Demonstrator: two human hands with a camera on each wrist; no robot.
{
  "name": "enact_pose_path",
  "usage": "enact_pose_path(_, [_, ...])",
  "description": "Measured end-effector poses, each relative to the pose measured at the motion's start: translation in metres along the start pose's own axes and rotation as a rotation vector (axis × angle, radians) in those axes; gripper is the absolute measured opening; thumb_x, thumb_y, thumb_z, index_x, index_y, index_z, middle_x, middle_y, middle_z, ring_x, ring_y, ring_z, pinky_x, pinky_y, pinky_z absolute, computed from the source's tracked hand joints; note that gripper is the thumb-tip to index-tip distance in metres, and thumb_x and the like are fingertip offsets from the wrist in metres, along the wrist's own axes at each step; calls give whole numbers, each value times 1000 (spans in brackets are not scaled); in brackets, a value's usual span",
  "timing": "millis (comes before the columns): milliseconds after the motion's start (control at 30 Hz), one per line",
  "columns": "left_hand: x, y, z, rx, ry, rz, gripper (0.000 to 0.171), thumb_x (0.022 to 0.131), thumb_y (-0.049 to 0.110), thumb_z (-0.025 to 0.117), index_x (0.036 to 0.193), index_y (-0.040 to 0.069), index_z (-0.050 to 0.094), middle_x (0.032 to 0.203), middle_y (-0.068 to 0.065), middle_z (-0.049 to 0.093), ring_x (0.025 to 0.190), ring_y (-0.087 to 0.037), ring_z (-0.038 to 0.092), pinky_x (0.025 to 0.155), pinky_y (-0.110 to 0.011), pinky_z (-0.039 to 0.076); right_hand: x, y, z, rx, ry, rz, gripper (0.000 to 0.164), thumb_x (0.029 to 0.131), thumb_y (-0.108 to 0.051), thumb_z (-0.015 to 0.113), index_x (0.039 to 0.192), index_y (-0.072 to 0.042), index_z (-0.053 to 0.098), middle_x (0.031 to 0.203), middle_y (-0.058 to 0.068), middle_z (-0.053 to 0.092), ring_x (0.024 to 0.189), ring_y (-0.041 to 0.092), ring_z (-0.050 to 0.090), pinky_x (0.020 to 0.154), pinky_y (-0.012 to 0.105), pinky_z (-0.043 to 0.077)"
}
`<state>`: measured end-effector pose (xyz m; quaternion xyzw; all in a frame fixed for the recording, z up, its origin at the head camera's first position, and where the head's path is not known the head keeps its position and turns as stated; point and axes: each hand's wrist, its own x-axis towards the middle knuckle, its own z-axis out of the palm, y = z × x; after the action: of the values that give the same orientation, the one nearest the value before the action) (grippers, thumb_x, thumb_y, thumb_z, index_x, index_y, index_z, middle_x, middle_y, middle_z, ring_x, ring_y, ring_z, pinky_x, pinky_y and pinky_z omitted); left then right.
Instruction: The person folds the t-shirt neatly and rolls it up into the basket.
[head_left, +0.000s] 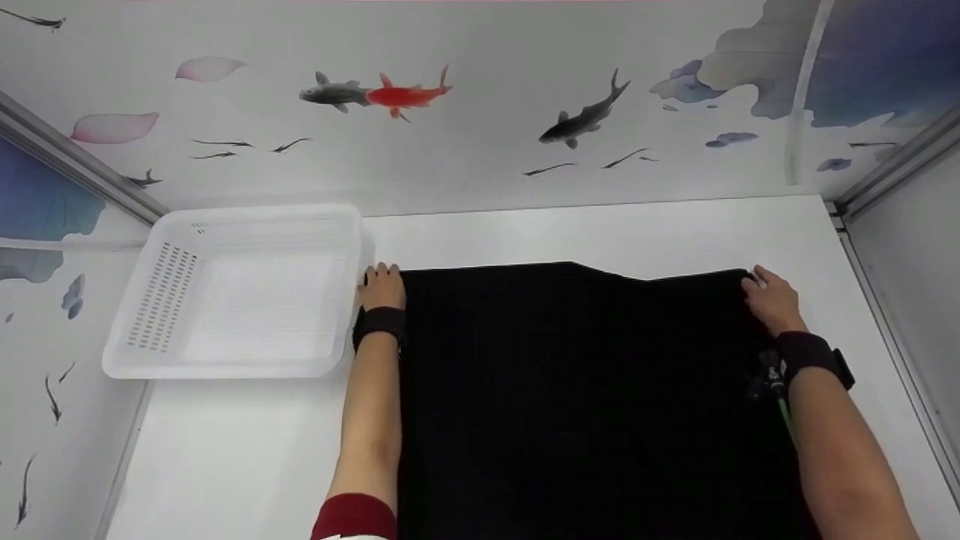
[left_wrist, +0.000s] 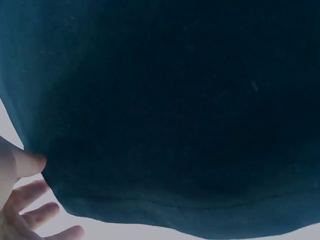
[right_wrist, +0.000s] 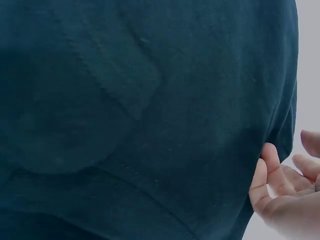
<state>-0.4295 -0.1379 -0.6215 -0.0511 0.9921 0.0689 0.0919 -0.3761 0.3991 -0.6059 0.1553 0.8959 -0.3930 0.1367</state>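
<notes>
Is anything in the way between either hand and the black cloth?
Nothing visible: the left hand and right hand both touch the black cloth at its far corners. The white basket stands left of the left hand, not between.

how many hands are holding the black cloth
2: the left hand at the far left corner of the black cloth, the right hand at its far right corner.

The cloth [head_left: 592,405] lies on the bench [head_left: 217,457], its far edge between left hand [head_left: 384,291] and right hand [head_left: 776,304]. The basket [head_left: 225,370] stands to its left, before the back wall [head_left: 480,165].
</notes>
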Motion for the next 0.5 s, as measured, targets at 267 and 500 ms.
enact_pose_path(267, [-11, -4, 5, 104, 125, 60, 17, 89, -4, 47, 101, -7, 59, 98, -21, 55, 93, -33, 53, 76, -41, 47, -8, -3, 7, -46, 136, 50, 52, 96, -24, 33, 126, 19, 36, 123, 38, 40, 111, 47, 41, 92, 49, 36])
enact_pose_path(500, [-17, -2, 3, 133, 185, 108, 15, 89, -2, 47, 97, -4, 60, 96, -17, 56, 92, -31, 52, 73, -41, 46, -15, -4, 8, -46, 212, 94, 54, 95, -31, 38, 121, 16, 44, 115, 35, 47, 101, 44, 47, 82, 45, 40])
